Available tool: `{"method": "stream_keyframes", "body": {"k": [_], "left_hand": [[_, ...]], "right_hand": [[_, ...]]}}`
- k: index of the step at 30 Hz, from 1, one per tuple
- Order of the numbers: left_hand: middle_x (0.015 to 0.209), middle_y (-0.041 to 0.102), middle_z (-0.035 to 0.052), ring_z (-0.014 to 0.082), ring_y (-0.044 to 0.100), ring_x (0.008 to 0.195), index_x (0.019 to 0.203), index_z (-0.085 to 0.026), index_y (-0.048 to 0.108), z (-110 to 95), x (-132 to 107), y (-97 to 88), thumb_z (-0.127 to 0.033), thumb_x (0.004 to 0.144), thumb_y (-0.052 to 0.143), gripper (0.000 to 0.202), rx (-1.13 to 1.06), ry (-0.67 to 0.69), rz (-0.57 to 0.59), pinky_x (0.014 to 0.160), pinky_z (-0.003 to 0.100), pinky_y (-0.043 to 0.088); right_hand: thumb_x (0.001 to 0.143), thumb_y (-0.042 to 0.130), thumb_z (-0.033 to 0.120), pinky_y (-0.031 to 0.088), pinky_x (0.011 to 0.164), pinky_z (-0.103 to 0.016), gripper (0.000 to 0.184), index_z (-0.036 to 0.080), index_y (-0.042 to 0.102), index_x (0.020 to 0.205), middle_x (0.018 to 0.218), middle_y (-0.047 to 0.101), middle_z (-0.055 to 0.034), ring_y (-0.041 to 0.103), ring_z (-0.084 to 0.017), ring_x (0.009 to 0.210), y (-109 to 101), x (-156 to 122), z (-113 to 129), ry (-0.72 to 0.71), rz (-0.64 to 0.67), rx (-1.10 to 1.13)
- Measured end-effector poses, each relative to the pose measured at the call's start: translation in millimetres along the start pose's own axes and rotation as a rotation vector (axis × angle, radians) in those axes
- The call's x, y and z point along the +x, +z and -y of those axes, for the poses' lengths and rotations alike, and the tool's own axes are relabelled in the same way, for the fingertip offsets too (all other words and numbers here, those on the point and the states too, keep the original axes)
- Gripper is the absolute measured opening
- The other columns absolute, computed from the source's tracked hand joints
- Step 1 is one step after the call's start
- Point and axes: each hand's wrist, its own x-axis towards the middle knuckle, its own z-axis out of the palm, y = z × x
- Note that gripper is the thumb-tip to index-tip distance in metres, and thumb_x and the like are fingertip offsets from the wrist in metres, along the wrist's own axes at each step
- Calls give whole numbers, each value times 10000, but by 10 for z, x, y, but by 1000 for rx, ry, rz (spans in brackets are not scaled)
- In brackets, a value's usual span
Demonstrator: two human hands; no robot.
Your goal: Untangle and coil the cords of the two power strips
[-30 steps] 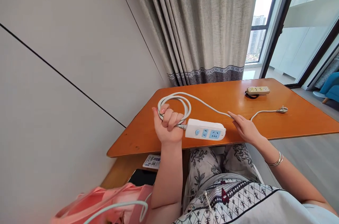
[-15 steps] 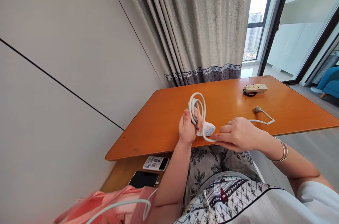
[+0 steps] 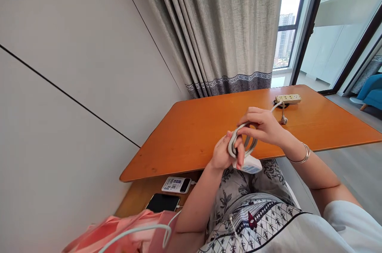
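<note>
My left hand [image 3: 224,152] is wrapped round a coiled white cable [image 3: 232,145], whose loops stand above the fingers. A white block with a printed label [image 3: 252,165] hangs just under the coil, at the near edge of the table. From above, my right hand [image 3: 262,124] pinches the cable at the top of the loops. The cable's free end runs out behind that hand, and its plug [image 3: 284,120] hangs down over the tabletop. What kind of device the block is I cannot make out.
An orange-brown wooden table [image 3: 185,125] spreads before me. At its far right lies a cream power strip [image 3: 288,99] with a black cord. Lower left, a white power bank [image 3: 176,185], a dark phone [image 3: 162,202] and a pink bag [image 3: 119,231] rest below the tabletop.
My right hand has moved up and left, bringing the cable over the coil. My left hand has shifted right and lower with the coil and block. The plug has been drawn toward the power strip.
</note>
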Motion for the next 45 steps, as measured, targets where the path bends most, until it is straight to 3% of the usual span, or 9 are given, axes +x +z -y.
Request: {"method": "stream_keyframes", "body": {"k": [4, 8, 15, 23, 29, 33, 38, 41, 45], "left_hand": [[304, 389, -69, 75, 234, 213, 662, -204, 387, -48, -6, 44, -497, 999, 386, 447, -178, 18, -14, 305, 185, 195], [296, 299, -98, 54, 143, 222, 668, -199, 393, -111, -15, 66, -480, 1011, 392, 444, -262, 12, -70, 321, 174, 171], [321, 227, -131, 39, 105, 237, 676, -203, 384, -31, -10, 34, -674, 870, 543, 534, -270, -12, -126, 329, 170, 164], [365, 179, -151, 25, 59, 245, 709, -208, 382, -20, -37, 35, -615, 884, 572, 483, -258, -102, -84, 321, 177, 111], [367, 132, -157, 25, 53, 243, 714, -206, 399, -52, -25, 19, -653, 849, 596, 507, -239, -66, -133, 323, 161, 134], [377, 95, -161, 20, -1, 272, 685, -208, 373, -228, -30, 28, -666, 831, 610, 537, -196, 97, -281, 327, 172, 149], [401, 100, -145, 40, 1, 305, 670, -209, 354, -548, -63, 17, -641, 902, 521, 518, -151, 347, -493, 353, 176, 226], [403, 139, -128, 53, 66, 303, 666, -208, 356, -622, -43, -6, -642, 925, 470, 518, -119, 404, -602, 366, 183, 241], [405, 204, -115, 54, 148, 305, 669, -203, 369, -576, 24, -29, -657, 903, 494, 526, -78, 527, -705, 372, 185, 233]], "right_hand": [[1001, 453, 475, 490, 858, -330, 400, 197, 721, 1105, 1027, 625, -93, 606, -187, 946, 107, -56, -100, 192, 4, 77], [1037, 295, 506, 481, 690, -278, 507, 162, 578, 1279, 779, 620, -14, 577, -143, 707, 190, -161, -84, 399, 159, 349], [907, 370, 751, 385, 531, -241, 569, 213, 447, 737, 601, 475, 44, 435, -108, 553, 357, -269, -129, 497, 8, 462], [876, 143, 827, 332, 470, -267, 685, 233, 405, 655, 530, 367, 37, 333, -117, 480, 593, -335, -55, 643, -240, 550], [911, 125, 781, 375, 503, -265, 703, 214, 515, 764, 596, 436, 20, 398, -131, 522, 643, -410, -157, 572, -212, 567], [979, 196, 660, 419, 590, -271, 607, 182, 571, 964, 689, 522, 0, 468, -144, 603, 654, -658, -303, 474, -70, 380], [980, 430, 246, 440, 722, -291, 307, 134, 545, 1242, 950, 696, -97, 630, -187, 806, 484, -947, -425, 605, 319, -159], [961, 421, 154, 445, 746, -294, 340, 115, 544, 1275, 1021, 708, -129, 659, -203, 878, 339, -1002, -462, 604, 309, -356], [989, 429, 213, 414, 643, -253, 303, 141, 616, 1216, 947, 685, -89, 633, -166, 763, 237, -1023, -460, 459, 169, -552]]}}
